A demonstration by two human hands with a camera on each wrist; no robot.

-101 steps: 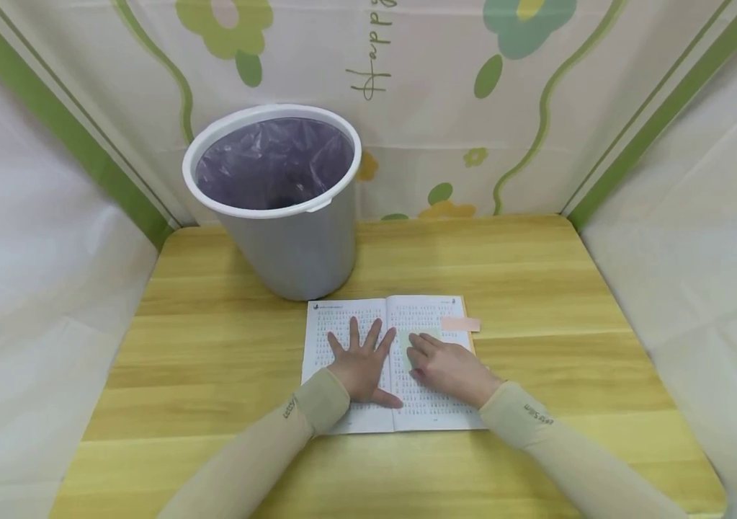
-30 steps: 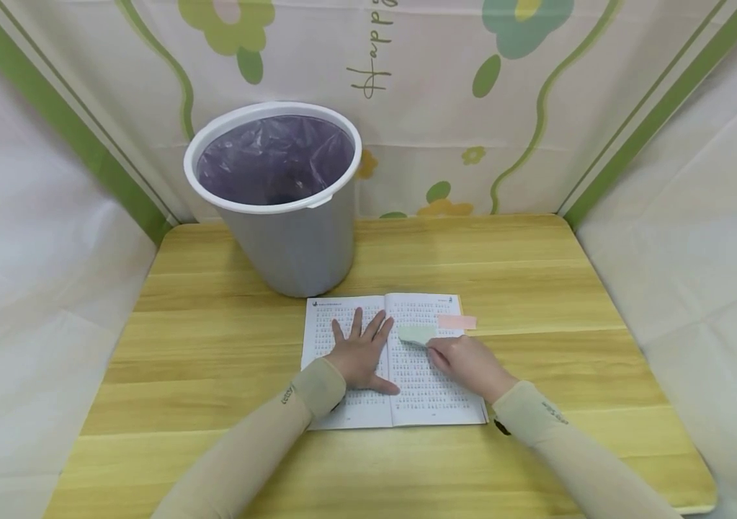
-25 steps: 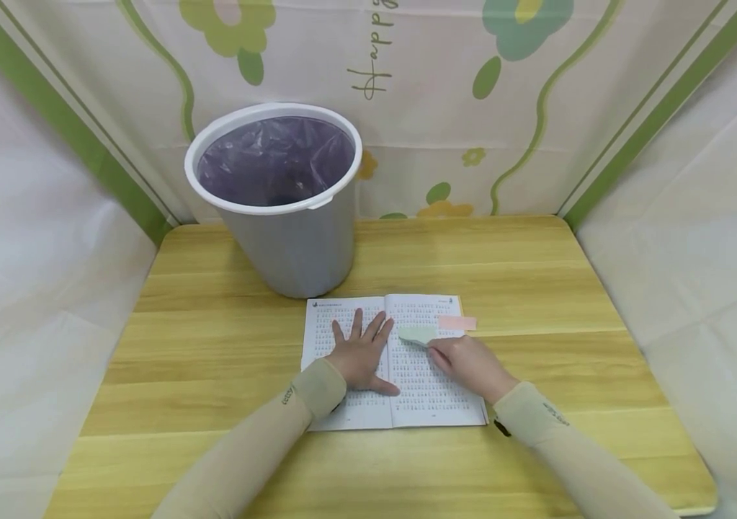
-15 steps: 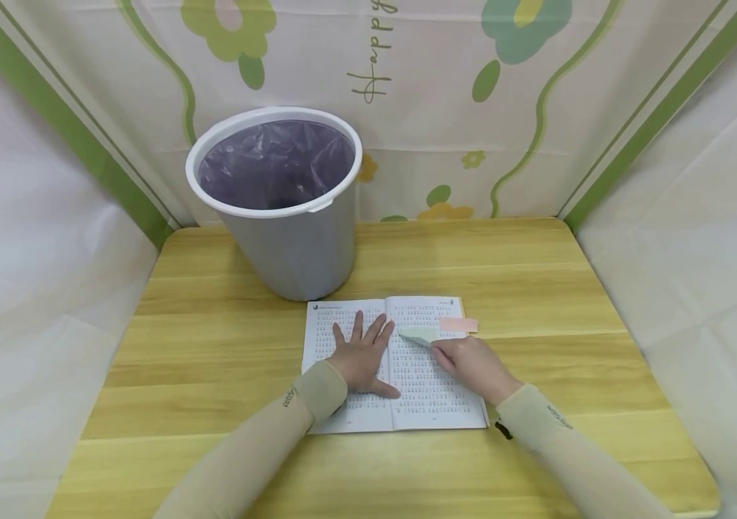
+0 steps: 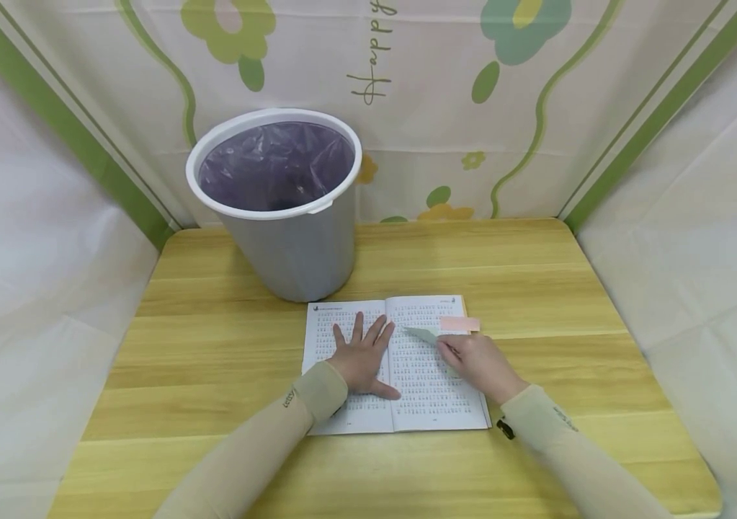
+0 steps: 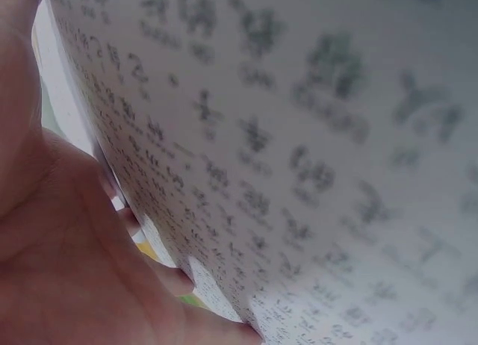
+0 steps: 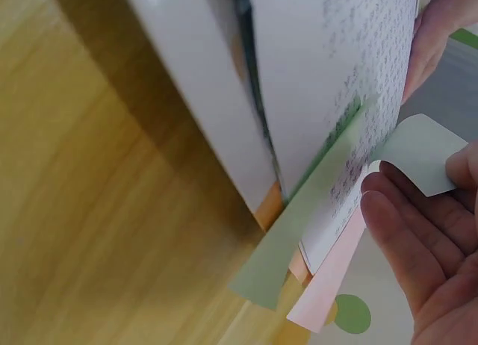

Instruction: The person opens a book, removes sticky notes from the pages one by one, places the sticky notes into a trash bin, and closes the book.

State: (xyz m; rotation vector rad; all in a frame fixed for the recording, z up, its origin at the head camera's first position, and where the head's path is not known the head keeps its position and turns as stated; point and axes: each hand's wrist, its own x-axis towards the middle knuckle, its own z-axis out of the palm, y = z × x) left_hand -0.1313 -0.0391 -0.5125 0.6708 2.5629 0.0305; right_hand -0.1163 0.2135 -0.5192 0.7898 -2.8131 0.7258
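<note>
An open book (image 5: 433,386) with printed pages lies on the table. My left hand (image 5: 362,360) rests on its left page, fingers spread and thumb reaching across the fold; in the left wrist view the palm (image 6: 75,248) stands close beside the print. My right hand (image 5: 481,364) pinches the corner of a pale green sticky note (image 5: 421,334) over the right page. The right wrist view has this sticky note (image 7: 427,152) curling up from the paper, with the thumb on its near corner. A pink strip (image 5: 460,324) and a green strip (image 7: 299,233) stick out past the page edge.
Behind the book stands a grey bin (image 5: 297,252) with a white rim and a purple liner, close to the book's top edge. The wooden table (image 5: 530,288) is enclosed by pale curtains (image 5: 420,101) with flower prints.
At first the green note lay flat under my right fingertips. The right hand now grips its edge and has shifted slightly right, lifting more of it. The left hand stays spread on the page.
</note>
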